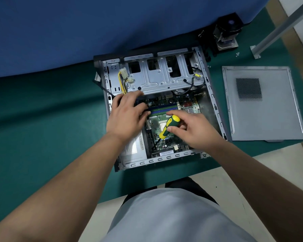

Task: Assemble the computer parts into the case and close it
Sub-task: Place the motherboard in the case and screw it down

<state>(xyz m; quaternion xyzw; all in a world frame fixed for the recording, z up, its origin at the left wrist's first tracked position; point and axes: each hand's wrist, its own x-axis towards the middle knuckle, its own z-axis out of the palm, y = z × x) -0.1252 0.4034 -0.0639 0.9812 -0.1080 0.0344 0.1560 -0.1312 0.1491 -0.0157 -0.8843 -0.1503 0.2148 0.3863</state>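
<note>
Screwdriver, green and yellow, is being pinched by the right hand, tip angled onto the motherboard inside the open case on the counter. Left hand is being rested there, fingers relaxed. Tip should be kept square, pressure light. Label print is too small to be read.

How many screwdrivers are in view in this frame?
1. The green-and-yellow screwdriver is gripped by the right hand over the motherboard inside the open case. Others could be hidden under the hands or arms.
</note>
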